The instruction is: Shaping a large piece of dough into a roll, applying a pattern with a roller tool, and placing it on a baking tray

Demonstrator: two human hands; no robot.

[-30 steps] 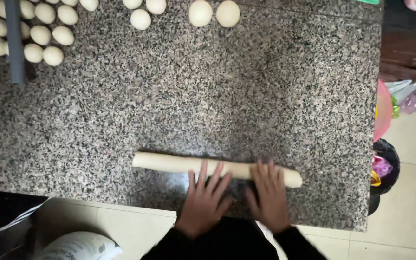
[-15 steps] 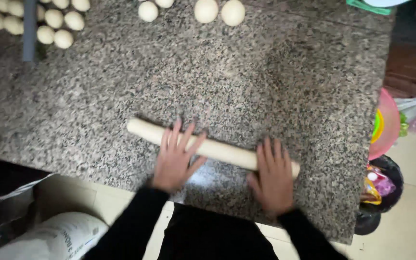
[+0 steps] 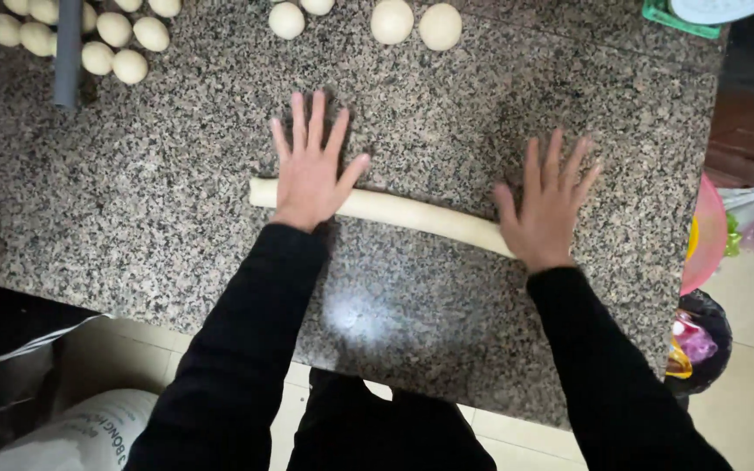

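Granite counter (image 3: 176, 201): 1 dough log (image 3: 412, 212) lies mid-slab under left hand (image 3: 311, 170) & right hand (image 3: 547, 209), both flat, fingers splayed; 4 dough balls (image 3: 392, 19) at far edge. Hands now further apart, log rolled forward.

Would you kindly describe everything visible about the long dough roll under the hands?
The dough roll is a pale cream, smooth, soft-looking cylinder lying flat on the speckled granite counter, slanting slightly down to the right. The left hand presses flat near its left end, the right hand covers its right end. Nothing else touches it.
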